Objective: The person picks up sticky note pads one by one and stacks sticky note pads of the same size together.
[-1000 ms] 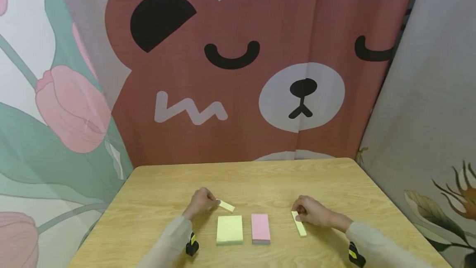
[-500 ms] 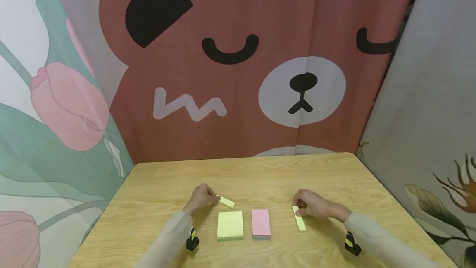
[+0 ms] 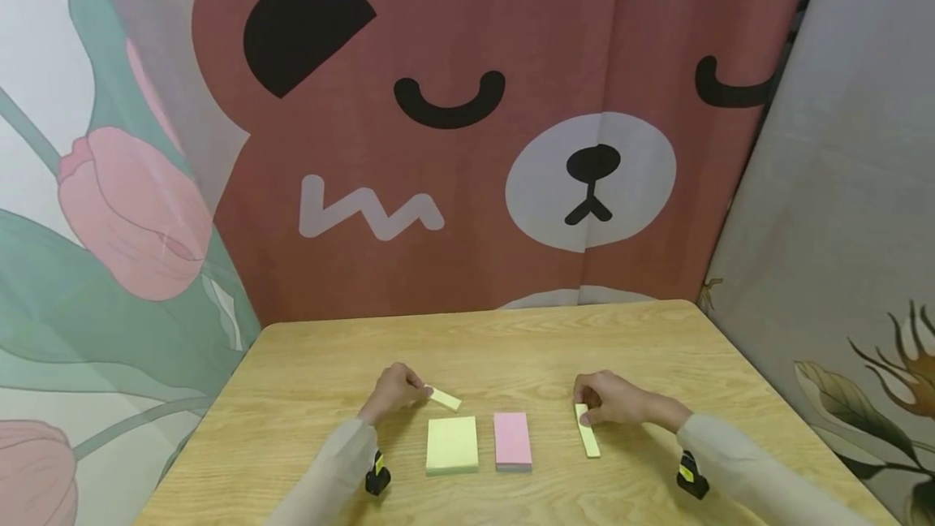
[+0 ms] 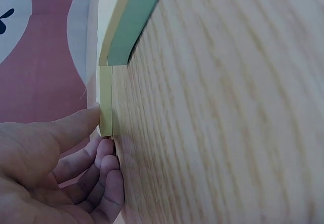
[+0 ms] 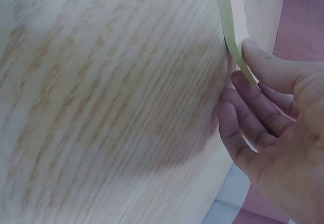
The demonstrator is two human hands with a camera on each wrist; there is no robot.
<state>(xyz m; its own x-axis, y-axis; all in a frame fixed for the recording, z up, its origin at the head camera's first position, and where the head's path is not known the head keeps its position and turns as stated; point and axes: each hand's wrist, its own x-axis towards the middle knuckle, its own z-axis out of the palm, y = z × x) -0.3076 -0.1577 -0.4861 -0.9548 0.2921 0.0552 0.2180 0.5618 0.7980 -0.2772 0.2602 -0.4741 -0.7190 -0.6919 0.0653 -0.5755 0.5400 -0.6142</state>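
My left hand [image 3: 395, 390] pinches the outer end of a narrow pale-yellow sticky-note pad [image 3: 444, 398], which lies slanted behind the square pad. In the left wrist view the thumb presses on this narrow pad [image 4: 105, 100], with the fingers curled under its end. On the other side, my right hand [image 3: 609, 398] pinches the far end of a second narrow yellow sticky-note pad [image 3: 588, 437]. The right wrist view shows that pad [image 5: 234, 26] bending slightly up at the end, between thumb and forefinger. A square yellow sticky-note pad [image 3: 452, 444] and a pink oblong one [image 3: 513, 438] lie between the hands.
The pads lie on a light wood-grain table [image 3: 511, 347]. A curtain with a brown bear [image 3: 365, 266] hangs behind it. More printed cloth [image 3: 840, 226] hangs to the right, and a tulip-patterned cloth [image 3: 131, 209] to the left.
The head view has shifted slightly. Both hands keep their hold on the narrow pads, and all the pads stay in nearly the same places.
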